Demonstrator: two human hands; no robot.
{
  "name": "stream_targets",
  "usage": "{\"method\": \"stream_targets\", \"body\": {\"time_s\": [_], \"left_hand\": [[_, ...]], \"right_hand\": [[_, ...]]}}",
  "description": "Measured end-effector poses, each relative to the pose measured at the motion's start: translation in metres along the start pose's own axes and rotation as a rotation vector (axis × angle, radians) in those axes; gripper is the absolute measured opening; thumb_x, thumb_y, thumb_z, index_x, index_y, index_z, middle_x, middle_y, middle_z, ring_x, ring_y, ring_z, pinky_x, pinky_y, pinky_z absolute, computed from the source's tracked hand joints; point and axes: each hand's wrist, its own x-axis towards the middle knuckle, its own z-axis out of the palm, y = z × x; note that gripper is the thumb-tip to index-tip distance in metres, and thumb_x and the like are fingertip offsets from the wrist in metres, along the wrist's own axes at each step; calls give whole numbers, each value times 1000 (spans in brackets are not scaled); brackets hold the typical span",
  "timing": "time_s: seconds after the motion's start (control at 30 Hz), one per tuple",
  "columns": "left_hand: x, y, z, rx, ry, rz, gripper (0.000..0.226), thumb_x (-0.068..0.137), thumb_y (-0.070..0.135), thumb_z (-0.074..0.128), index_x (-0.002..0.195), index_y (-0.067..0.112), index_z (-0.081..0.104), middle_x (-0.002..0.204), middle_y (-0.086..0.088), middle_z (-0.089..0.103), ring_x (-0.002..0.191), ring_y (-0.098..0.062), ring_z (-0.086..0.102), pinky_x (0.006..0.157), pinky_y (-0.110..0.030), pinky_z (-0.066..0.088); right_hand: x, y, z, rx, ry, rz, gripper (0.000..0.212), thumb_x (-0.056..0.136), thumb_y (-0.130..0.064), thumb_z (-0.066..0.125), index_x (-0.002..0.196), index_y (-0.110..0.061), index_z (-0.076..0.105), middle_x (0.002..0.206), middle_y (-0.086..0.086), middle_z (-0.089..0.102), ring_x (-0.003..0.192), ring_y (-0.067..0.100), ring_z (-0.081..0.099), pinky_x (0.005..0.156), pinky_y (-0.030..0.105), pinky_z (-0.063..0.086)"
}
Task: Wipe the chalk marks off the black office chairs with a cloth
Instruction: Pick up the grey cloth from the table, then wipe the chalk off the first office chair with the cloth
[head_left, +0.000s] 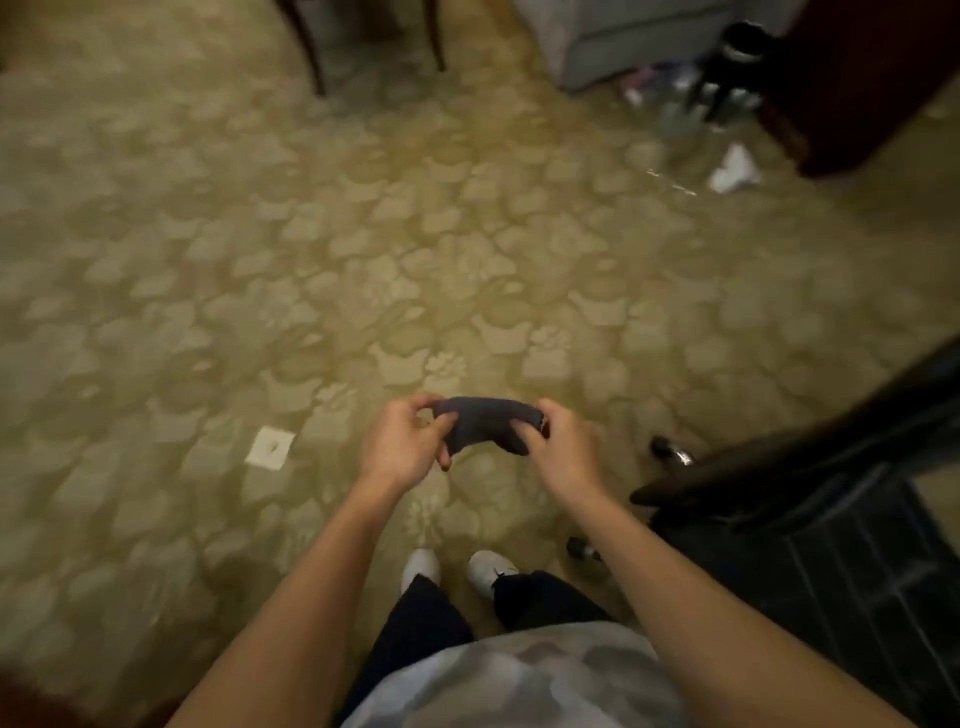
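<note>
I hold a small dark grey cloth (485, 422) stretched between both hands, out in front of me above the patterned carpet. My left hand (408, 441) pinches its left end and my right hand (558, 447) grips its right end. A black office chair (810, 499) stands at the lower right, close to my right forearm; its armrest and mesh seat show, and two of its castors sit on the carpet. No chalk marks can be made out on the blurred chair.
A white paper square (270, 447) lies on the carpet to the left. Crumpled white paper (733, 169), bottles and a dark bin (737, 67) crowd the far right by a dark cabinet. Dark wooden chair legs (311, 47) stand at the far top.
</note>
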Motion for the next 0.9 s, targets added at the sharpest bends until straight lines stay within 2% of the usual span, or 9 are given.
{"method": "stream_targets", "body": {"time_s": [0.07,0.17,0.23,0.33,0.43,0.53,0.67,0.8,0.9], "left_hand": [[13,15,18,-18,-139,52,8,101,13,58,107,13,62,55,-2,69,37,-12,51,40,-23,40],[19,31,45,5,-324,157,4,99,12,60,101,9,63,67,-6,74,53,-31,63,52,-35,53],[18,37,62,30,-436,191,5,99,13,61,101,9,64,71,-6,75,53,-25,65,55,-36,55],[5,45,90,135,-625,247,4,99,16,62,102,13,63,73,-4,75,50,-14,65,53,-23,52],[-2,43,109,211,-684,302,4,99,20,62,101,17,63,70,3,74,53,-12,66,56,-22,52],[-16,41,131,229,-761,304,7,98,16,63,104,12,63,73,-1,75,49,-12,64,58,-28,54],[-37,32,155,294,-822,298,8,99,15,61,105,11,63,83,-10,75,48,-7,64,45,-14,44],[-41,9,192,339,-856,229,15,100,16,60,113,11,60,86,-10,74,63,-18,71,46,-19,45],[-40,-16,230,352,-851,173,19,100,17,58,118,11,58,88,-11,72,65,-18,70,51,-24,48]], "right_hand": [[-8,13,-11,85,123,115,13,95,-36,59,89,-24,59,81,-1,66,78,24,64,69,46,54],[-33,29,-21,247,306,281,10,95,-31,58,89,-24,59,76,-2,67,73,23,66,68,49,56],[-54,37,-23,316,408,388,10,94,-30,60,85,-26,58,78,-4,68,74,19,68,70,48,57],[-91,53,-22,438,564,550,8,96,-27,62,88,-27,61,84,-5,68,79,15,67,76,46,58],[-117,63,-18,518,632,606,7,94,-29,65,87,-29,62,83,-2,70,79,16,69,76,48,59],[-142,72,-17,636,714,647,4,96,-23,63,94,-27,64,82,2,70,74,17,69,71,38,60],[-166,90,-6,858,760,695,9,99,-16,59,106,-12,63,81,9,71,62,10,66,56,21,54],[-175,127,13,994,800,743,7,98,-18,61,99,-24,59,92,6,72,74,13,72,62,26,60],[-174,165,31,1079,810,785,8,98,-19,62,97,-27,59,101,6,71,84,18,73,67,31,62]]}}
